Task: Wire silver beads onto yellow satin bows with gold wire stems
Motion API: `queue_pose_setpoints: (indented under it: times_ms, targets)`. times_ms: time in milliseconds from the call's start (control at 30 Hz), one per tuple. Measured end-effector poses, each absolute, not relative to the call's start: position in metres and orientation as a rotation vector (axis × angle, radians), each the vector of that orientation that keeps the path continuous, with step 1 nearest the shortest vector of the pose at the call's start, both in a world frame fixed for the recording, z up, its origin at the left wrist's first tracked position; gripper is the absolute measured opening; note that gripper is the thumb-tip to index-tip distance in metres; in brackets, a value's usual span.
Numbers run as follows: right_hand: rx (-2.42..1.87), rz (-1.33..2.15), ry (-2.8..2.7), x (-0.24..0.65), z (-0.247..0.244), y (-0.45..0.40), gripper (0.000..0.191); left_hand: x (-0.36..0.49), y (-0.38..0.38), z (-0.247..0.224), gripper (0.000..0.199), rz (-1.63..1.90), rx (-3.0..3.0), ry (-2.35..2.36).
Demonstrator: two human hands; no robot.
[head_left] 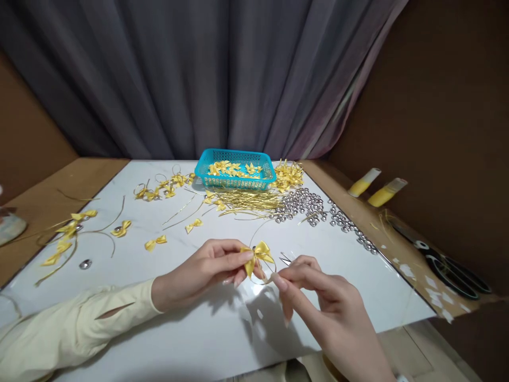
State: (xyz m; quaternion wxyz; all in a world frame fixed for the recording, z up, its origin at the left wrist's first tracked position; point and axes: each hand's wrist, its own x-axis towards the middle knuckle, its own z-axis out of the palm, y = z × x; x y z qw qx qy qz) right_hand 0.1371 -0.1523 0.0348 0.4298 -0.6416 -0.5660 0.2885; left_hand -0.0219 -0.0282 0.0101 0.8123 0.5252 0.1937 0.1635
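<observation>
My left hand (217, 265) pinches a yellow satin ribbon bow (260, 252) between thumb and fingers, above the white tabletop. A thin gold cord (272, 278) curves in a loop from the bow. On the right, my right hand (322, 297) is closed, with thumb and forefinger together on the cord. Narrow metal tips, perhaps of small scissors (285, 260), stick out beside its fingers; the rest of that tool is hidden. Loose yellow bows (155, 243) lie beyond my left hand. A bundle of gold cords (250, 201) lies beyond both hands.
A blue plastic basket (238, 184) holds yellow bows at the back. Silvery gem-like pieces (306, 204) spread along the right. Large black-handled scissors (441, 265), paper scraps (433, 289) and two yellow-filled tubes (363, 182) lie on the brown right ledge. Corded bows (67, 229) lie left.
</observation>
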Motion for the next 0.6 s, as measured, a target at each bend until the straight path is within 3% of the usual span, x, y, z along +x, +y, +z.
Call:
queue_pose_setpoints:
  times_ms: [600]
  targets:
    - [-1.562,0.724,-1.469,0.1424,0.0322,-0.1514,0.025,-0.0221,-0.0284,0.0092,0.022,0.287,1.141,0.426]
